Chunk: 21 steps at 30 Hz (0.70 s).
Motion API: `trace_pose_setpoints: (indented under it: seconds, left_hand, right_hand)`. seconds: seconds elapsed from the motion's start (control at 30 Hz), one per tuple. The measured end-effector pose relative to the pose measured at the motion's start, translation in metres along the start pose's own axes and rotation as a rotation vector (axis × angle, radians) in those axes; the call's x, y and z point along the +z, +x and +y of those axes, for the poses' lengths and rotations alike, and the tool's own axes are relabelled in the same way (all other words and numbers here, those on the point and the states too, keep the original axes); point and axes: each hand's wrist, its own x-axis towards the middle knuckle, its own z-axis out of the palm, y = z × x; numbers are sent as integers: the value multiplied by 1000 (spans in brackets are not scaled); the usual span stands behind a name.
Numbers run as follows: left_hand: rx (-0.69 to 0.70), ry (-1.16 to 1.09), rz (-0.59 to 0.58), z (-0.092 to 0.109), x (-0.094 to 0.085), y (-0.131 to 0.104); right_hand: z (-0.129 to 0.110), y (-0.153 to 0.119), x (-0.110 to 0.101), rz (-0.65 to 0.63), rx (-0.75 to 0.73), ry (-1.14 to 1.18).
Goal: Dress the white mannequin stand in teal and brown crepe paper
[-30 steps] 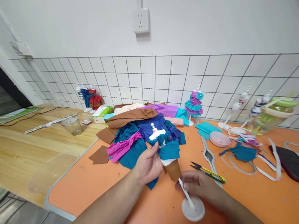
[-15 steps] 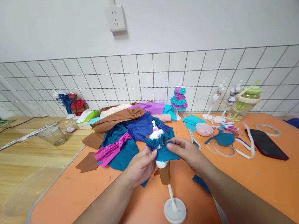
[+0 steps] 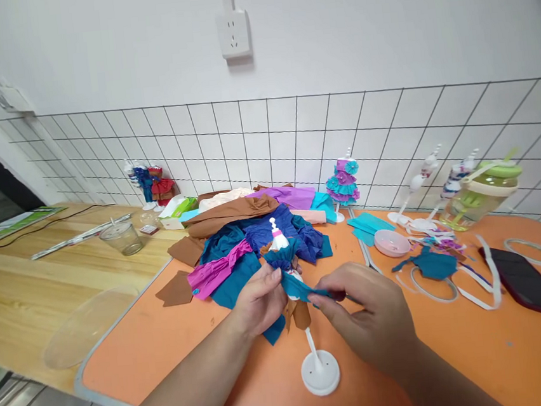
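Observation:
A small white dress form (image 3: 279, 239) on a round white base (image 3: 320, 372) leans slightly left, with ruffled teal paper round its upper part and brown paper (image 3: 302, 315) lower down. My left hand (image 3: 263, 298) is closed around the form's side, its thumb on the teal paper. A folded teal paper strip (image 3: 301, 287) runs from there to my right hand (image 3: 369, 311), which pinches its right end between thumb and fingers. The left fingers behind the form are partly hidden.
Crumpled coloured paper (image 3: 226, 217) is heaped behind the form. A purple-and-turquoise dress form (image 3: 344, 182) stands near the wall grid. On the right are a pink bowl (image 3: 392, 243), teal scraps (image 3: 434, 264), a phone (image 3: 531, 283) and a green-lidded bottle (image 3: 483, 195). A glass (image 3: 123, 238) stands left.
My right hand has moved right and down, turning over and drawing the teal strip out from the form. The form tilts more to the left. The camera view has shifted left.

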Motion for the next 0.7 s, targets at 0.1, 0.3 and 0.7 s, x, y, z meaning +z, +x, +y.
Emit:
trace_pose_setpoints:
  seconds: [0.1,0.3,0.7]
  left_hand:
    - [-22,64,-44,-1,0,-3]
    - [-39,183,-26,1,10,-8]
    - [-12,169,-62,-1,11,-13]
  right_hand:
    - [-5,1,-5,11,-83,-65]
    - [4,4,-2,53,105,-82]
    - [16,0,25,-109,568,306]
